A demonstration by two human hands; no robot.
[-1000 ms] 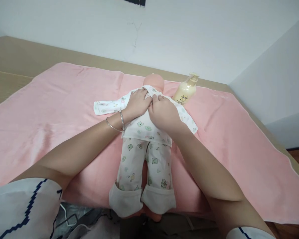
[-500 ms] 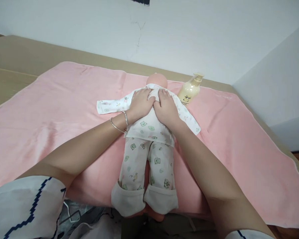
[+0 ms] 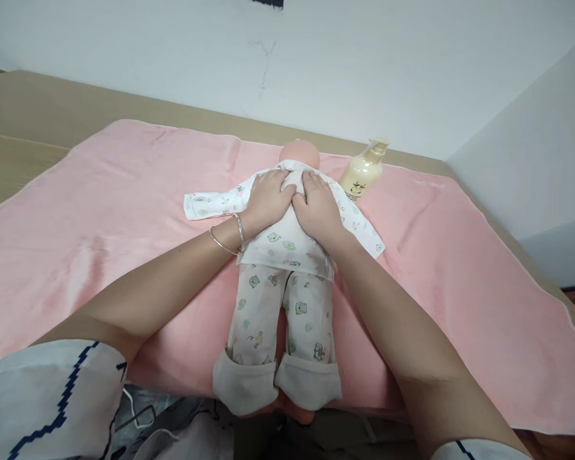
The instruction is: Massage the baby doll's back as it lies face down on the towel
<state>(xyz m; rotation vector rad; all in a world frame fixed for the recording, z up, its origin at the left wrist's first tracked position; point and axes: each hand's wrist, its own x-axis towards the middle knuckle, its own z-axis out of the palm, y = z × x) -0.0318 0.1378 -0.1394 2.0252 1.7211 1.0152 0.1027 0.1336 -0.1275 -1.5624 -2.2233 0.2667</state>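
A baby doll [image 3: 299,153] lies stretched out, head away from me, with its face not visible. It wears a white printed shirt [image 3: 287,246] and matching trousers [image 3: 259,306] with turned-up cuffs. My left hand [image 3: 269,198] rests flat on the left of the doll's upper back, fingers extended. On the right half, my right hand [image 3: 319,207] lies flat in the same way. The two thumbs come close together over the middle. Both hands touch the shirt and hold nothing. Silver bangles [image 3: 227,235] circle my left wrist.
Beneath the doll a pink cloth [image 3: 138,185] covers most of the wooden table [image 3: 43,102]. A cream-coloured pump bottle [image 3: 364,169] stands right of the doll's head. Behind the table is a white wall [image 3: 172,51]. Clear plastic and a metal hook lie below the near edge.
Both hands stay flat on the doll's back with no clear movement over it. The whole view has shifted very slightly.
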